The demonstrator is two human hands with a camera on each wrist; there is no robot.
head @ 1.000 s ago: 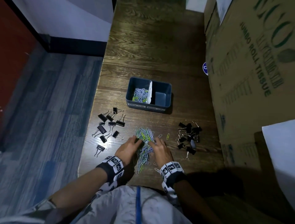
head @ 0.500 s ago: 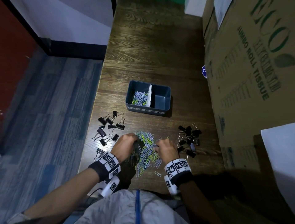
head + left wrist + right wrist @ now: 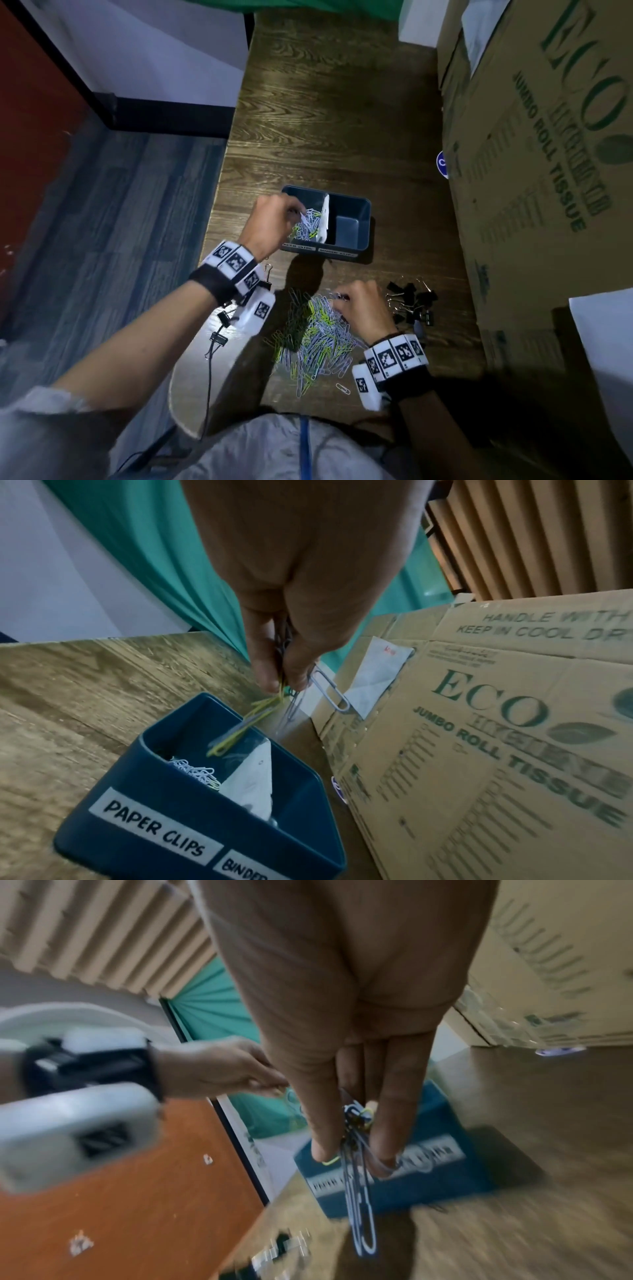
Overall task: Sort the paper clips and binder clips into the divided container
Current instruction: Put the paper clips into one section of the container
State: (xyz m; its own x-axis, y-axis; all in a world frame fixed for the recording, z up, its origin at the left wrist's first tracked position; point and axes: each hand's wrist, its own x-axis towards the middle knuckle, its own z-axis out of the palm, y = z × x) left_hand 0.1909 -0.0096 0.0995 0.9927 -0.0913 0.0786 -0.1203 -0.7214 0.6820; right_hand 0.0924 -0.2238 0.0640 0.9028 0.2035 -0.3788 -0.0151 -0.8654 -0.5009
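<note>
Paper clips (image 3: 291, 696) hang pinched below left hand (image 3: 270, 222) fingertips, above the divided container (image 3: 356, 236) "PAPER CLIPS" compartment; right hand (image 3: 366, 310) pinches clips over the table pile (image 3: 318, 339).

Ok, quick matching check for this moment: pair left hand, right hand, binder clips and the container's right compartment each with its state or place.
1. left hand
2. right hand
3. binder clips
4. right compartment

a. lying on the table
b. holds nothing visible
c. pinching paper clips over the PAPER CLIPS side
d. gripping clips at the loose pile

Pairs: 1-c, 2-d, 3-a, 4-b
</note>
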